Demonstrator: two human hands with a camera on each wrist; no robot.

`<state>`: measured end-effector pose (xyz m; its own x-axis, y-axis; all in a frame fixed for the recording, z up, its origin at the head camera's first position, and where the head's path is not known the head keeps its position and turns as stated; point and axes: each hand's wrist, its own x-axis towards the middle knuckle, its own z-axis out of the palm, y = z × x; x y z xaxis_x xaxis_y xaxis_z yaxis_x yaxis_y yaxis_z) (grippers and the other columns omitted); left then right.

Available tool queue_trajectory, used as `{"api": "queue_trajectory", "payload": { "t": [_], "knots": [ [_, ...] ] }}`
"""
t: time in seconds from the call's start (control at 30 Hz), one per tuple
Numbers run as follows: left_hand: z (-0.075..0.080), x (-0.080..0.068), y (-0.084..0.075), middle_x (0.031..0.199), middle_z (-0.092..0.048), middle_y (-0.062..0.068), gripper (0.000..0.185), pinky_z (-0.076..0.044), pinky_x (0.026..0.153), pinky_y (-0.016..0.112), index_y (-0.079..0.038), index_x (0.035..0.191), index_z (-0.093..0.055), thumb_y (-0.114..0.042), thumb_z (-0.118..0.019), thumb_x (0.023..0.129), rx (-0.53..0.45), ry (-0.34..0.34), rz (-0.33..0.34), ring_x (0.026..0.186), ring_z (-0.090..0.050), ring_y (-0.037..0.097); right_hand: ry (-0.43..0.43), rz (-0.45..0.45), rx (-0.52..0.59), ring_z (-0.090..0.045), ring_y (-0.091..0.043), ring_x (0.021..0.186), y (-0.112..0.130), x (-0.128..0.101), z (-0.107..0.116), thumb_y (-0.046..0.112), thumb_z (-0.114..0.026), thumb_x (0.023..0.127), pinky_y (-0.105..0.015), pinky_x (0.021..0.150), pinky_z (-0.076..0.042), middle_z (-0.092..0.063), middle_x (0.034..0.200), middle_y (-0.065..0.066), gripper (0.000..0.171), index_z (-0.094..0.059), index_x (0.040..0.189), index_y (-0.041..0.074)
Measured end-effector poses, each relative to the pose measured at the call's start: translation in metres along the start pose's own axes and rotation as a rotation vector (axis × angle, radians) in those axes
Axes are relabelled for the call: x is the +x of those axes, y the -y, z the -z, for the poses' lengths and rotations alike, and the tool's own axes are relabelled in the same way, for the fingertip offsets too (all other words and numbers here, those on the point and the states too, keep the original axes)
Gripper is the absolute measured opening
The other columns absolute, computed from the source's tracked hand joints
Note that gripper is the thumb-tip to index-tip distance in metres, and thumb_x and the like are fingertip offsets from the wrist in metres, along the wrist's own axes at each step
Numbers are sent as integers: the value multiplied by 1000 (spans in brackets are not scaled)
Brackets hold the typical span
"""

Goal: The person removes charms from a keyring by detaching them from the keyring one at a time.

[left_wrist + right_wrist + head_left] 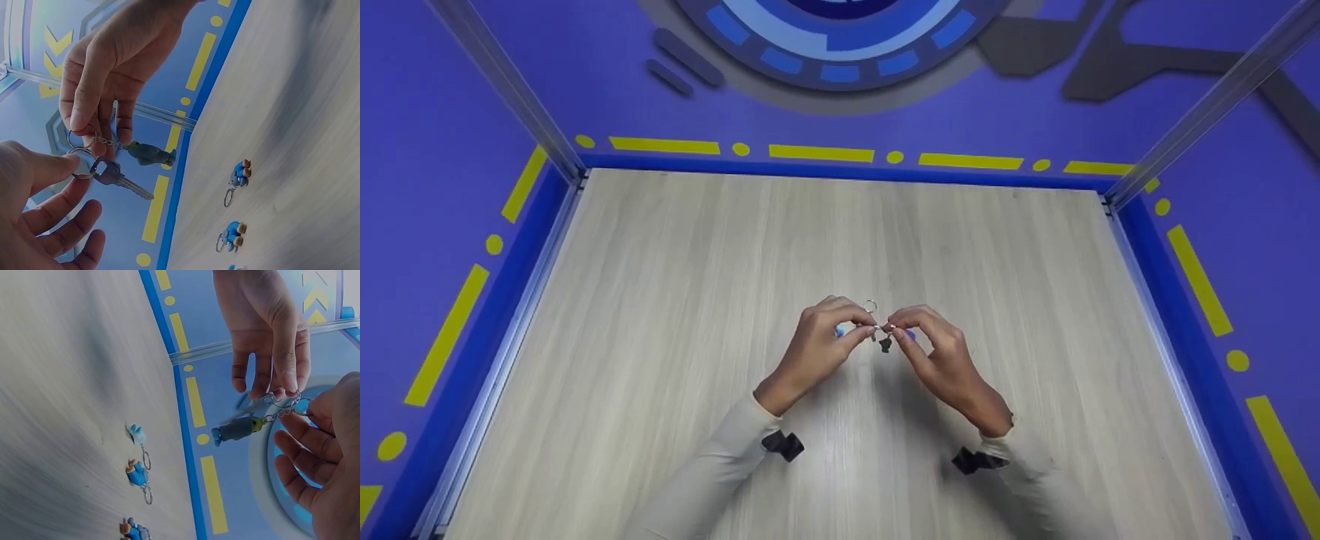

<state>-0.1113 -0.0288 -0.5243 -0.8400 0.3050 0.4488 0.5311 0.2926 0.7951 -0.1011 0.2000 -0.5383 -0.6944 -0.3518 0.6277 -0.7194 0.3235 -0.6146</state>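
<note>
My left hand (819,346) and right hand (943,358) meet fingertip to fingertip above the table. Between thumb and index finger, the left hand pinches a metal split ring (83,176) from which a silver key (115,175) hangs. The right hand pinches the ring of a keychain; its short chain (277,417) carries a small grey figurine (239,429) with a yellow end and blue feet. The two rings overlap at the fingertips, and I cannot tell whether they are linked. In the right wrist view the key is blurred and partly behind the figurine.
On the wooden table (682,247) under the hands lie several blue figurine keychains with rings, including one with brown feet (241,173) and a light blue one (136,434). Blue-purple walls (840,127) with metal corner posts (1207,105) enclose the back and sides.
</note>
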Motion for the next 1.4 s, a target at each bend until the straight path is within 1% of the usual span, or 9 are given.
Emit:
{"api": "queue_trajectory", "payload": {
  "t": [0.13, 0.3, 0.5, 0.7, 0.8, 0.9, 1.07, 1.27, 1.4],
  "knots": [
    [0, -2, 0, 97, -81, -4, 7, -59, 87, 34, -7, 97, -86, -1, -86, 94, -14, -33, 7, 96, -73, 14, 14, -46, 8, -75, -28, 105, 1, -2, 0, -13, -72, 100, -26, 99, -57, -77, 112, -10, 19, -72, 110, 3],
    [-1, -3, 2, 96, -81, -5, 6, -59, 85, 34, -8, 97, -86, -2, -86, 95, -7, -65, -6, 93, -73, 13, 9, -81, 25, -74, -30, 107, -1, -4, 0, -10, -72, 100, -27, 101, -56, -77, 112, -10, 18, -74, 110, 4],
    [-3, -3, 4, 94, -80, -1, 7, -60, 82, 34, -6, 97, -85, 1, -85, 94, 6, -95, -17, 89, -73, 14, -4, -87, 46, -74, -34, 109, -5, -3, 0, -10, -74, 99, -26, 106, -54, -79, 110, -10, 16, -76, 105, 4],
    [-5, -3, 4, 93, -79, -2, 7, -59, 82, 32, -7, 96, -83, 0, -85, 95, -5, -120, -2, 89, -72, 13, -3, -107, 65, -74, -34, 110, -5, -2, -1, -10, -74, 99, -26, 107, -53, -79, 110, -8, 15, -76, 103, 5],
    [-6, -4, 4, 93, -79, -2, 6, -59, 81, 32, -6, 96, -83, 0, -84, 96, -6, -123, 7, 89, -72, 13, -2, -109, 73, -75, -34, 109, -6, -4, -2, -10, -74, 99, -27, 109, -53, -79, 109, -8, 12, -75, 102, 2],
    [-7, -4, 3, 93, -78, -2, 7, -59, 80, 32, -6, 97, -83, 0, -84, 96, -6, -121, 18, 88, -71, 13, 1, -112, 71, -75, -33, 108, -6, -7, -3, -10, -74, 99, -27, 109, -53, -78, 109, -8, 11, -75, 101, 1],
    [-8, -5, 3, 92, -78, -2, 8, -59, 80, 31, -6, 96, -83, 1, -85, 95, -9, -121, 25, 87, -71, 12, -1, -111, 73, -75, -32, 106, -7, -11, -4, -10, -74, 99, -26, 106, -54, -78, 109, -6, 15, -75, 102, 5],
    [-9, -5, 3, 91, -78, -3, 9, -59, 80, 30, -7, 94, -83, 2, -85, 94, 0, -137, 16, 86, -71, 12, 12, -121, 48, -75, -30, 106, -5, -13, -6, -9, -74, 100, -24, 101, -55, -78, 110, -7, 12, -75, 103, 2],
    [-8, -4, 1, 89, -78, -3, 11, -59, 79, 30, -8, 93, -83, 3, -86, 93, 1, -144, 14, 85, -70, 11, 2, -108, 52, -74, -30, 103, -4, -12, -8, -12, -75, 98, -27, 95, -58, -77, 108, -11, 16, -75, 104, 3]
  ]
}}
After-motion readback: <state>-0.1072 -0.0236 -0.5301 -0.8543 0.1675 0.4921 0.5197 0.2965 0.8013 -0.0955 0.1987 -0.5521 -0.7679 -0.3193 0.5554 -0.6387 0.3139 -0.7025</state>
